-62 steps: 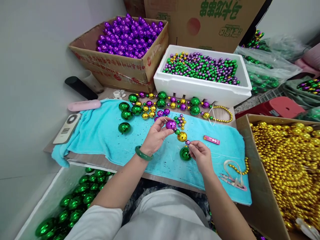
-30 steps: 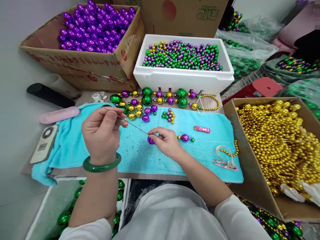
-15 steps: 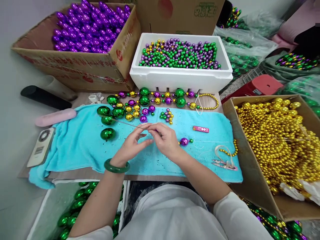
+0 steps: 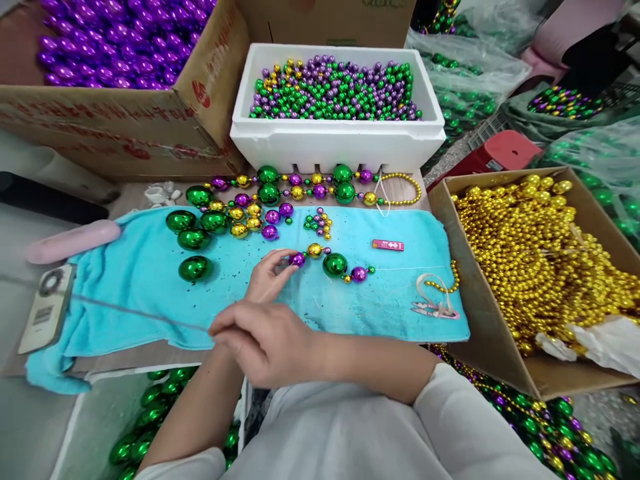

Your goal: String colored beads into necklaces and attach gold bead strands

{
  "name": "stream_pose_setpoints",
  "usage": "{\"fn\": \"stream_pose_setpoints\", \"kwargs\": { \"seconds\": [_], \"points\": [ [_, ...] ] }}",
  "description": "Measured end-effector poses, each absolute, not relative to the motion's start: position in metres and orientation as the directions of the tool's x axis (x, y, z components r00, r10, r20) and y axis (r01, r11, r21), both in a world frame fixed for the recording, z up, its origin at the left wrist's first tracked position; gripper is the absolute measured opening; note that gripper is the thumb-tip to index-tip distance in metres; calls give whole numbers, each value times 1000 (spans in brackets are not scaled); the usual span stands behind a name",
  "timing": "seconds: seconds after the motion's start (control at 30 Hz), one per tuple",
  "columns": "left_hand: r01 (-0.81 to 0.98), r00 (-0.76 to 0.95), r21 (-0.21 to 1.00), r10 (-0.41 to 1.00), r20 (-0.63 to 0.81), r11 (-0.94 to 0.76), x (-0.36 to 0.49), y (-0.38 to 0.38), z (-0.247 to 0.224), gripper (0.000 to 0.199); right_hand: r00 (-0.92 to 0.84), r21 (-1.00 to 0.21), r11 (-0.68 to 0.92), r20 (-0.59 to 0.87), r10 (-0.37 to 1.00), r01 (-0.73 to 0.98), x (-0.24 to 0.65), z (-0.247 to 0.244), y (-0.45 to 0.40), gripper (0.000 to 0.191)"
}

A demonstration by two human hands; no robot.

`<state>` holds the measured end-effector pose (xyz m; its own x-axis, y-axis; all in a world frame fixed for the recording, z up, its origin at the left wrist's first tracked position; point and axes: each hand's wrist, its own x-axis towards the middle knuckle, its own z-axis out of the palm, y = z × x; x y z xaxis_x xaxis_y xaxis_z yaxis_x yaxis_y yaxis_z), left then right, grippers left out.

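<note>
My left hand [image 4: 267, 277] pinches a purple bead [image 4: 297, 259] at the left end of a short bead string. Along the string are a gold bead [image 4: 315, 250], a large green bead [image 4: 335, 265] and another purple bead [image 4: 359, 274]. White thread trails right from it across the turquoise towel [image 4: 390, 310]. My right hand [image 4: 267, 340] crosses over my left wrist, fingers closed on a long thin needle [image 4: 140, 312] that points left, blurred by motion. Loose large green beads [image 4: 196, 269] lie left of my hands, with gold beads [image 4: 239, 231] and purple beads [image 4: 271, 233] behind.
A longer bead strand [image 4: 269, 194] lies along the back, before a white foam box [image 4: 337, 143] of small beads. Small scissors [image 4: 435, 310] and a pink packet [image 4: 388, 245] rest at right. Cardboard boxes hold purple beads [image 4: 125, 47] and gold bead chains [image 4: 520, 260].
My hands have come apart; the right has drawn the needle left and toward my body. More beads now show on the string, and my left hand grips its purple end bead. The view shifted slightly.
</note>
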<state>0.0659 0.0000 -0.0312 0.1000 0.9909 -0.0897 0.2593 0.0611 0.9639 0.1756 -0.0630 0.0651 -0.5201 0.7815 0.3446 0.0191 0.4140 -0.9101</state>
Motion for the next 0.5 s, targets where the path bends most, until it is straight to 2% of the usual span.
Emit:
{"fn": "stream_pose_setpoints", "kwargs": {
  "seconds": [0.13,0.3,0.4,0.5],
  "points": [
    [510,313,840,950,17,-184,54,18,-21,37,-480,-949,316,283,830,-11,188,55,-74,12],
    [649,351,666,922,166,-367,69,62,-4,25,-294,-984,178,178,939,-29,210,30,-75,9],
    [651,525,582,843,118,-487,103,85,-2,22,-237,-989,140,148,960,-48,219,18,-78,10],
    [720,607,449,794,-36,-529,138,95,-3,18,-197,-992,122,126,972,-34,228,13,-81,14]
  ]
}}
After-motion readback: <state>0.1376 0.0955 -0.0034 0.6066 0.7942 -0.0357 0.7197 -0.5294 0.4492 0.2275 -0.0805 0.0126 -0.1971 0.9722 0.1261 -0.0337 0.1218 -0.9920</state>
